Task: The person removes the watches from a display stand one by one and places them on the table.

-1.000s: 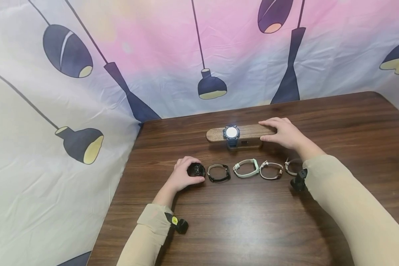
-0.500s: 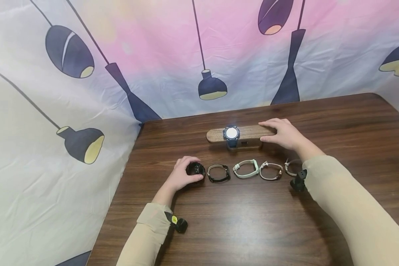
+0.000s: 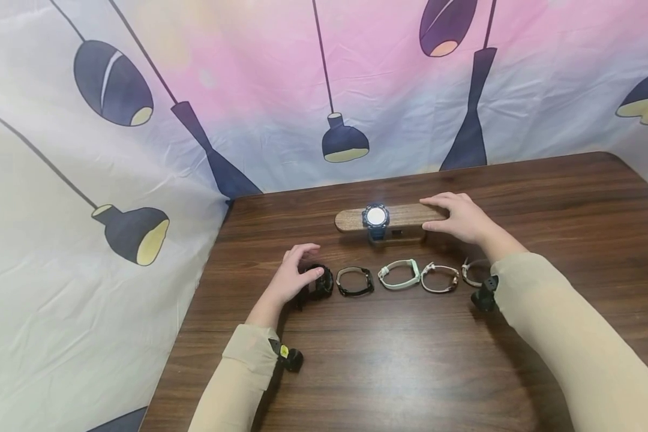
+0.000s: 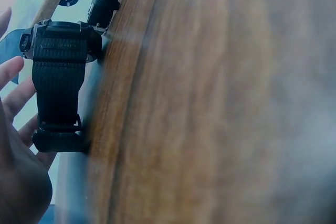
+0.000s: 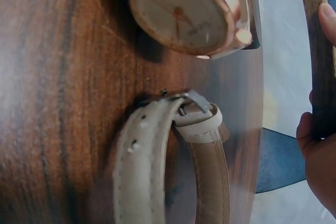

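My left hand (image 3: 291,276) is beside a black watch (image 3: 326,282), its fingers spread and lifted. In the left wrist view this black watch (image 4: 59,72) stands on the table with its strap toward the camera and the fingers behind it. My right hand (image 3: 459,217) holds the right end of a wooden watch stand (image 3: 410,213), thumb on the near side and fingers on the far side. A dark blue watch (image 3: 376,217) with a bright, glaring face is strapped around the stand's bar.
Along the brown table (image 3: 399,372) stand a black-strapped watch (image 3: 355,282), a mint-green watch (image 3: 399,275) and a white-strapped watch (image 3: 440,278). Another pale-strapped watch (image 5: 142,166) is partly hidden under the right wrist. A patterned cloth (image 3: 281,78) hangs behind the table.
My left hand has let go of the black watch, its fingers lifting away and shifting slightly left. The right hand and the stand have not moved.
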`<act>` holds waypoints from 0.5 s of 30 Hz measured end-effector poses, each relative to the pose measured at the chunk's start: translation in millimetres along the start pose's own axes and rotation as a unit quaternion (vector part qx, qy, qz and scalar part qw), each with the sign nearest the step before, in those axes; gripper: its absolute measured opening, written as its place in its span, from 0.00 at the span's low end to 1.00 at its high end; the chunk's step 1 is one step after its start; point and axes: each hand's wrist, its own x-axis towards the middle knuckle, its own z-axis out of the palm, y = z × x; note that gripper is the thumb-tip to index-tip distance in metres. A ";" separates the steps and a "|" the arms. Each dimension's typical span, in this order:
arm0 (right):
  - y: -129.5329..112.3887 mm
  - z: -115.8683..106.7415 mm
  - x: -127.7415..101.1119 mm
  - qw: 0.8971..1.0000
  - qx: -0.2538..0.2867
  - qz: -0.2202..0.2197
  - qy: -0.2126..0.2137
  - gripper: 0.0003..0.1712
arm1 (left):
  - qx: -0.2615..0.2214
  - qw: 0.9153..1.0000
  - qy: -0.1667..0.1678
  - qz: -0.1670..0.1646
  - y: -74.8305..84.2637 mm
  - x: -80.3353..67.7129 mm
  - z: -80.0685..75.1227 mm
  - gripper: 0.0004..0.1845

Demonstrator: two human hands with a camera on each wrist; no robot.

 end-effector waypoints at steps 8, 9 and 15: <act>-1.6 3.8 5.8 1.000 -0.003 -0.015 0.004 0.37 | 0.011 1.000 0.028 0.007 9.5 8.5 -10.4 0.27; -1.7 3.9 6.0 1.000 -0.002 -0.016 0.003 0.37 | 0.011 0.999 0.031 0.003 11.0 9.9 -11.2 0.27; -1.9 0.4 0.9 1.000 -0.002 -0.006 0.003 0.36 | 0.008 1.000 0.026 -0.014 20.4 21.4 -11.9 0.28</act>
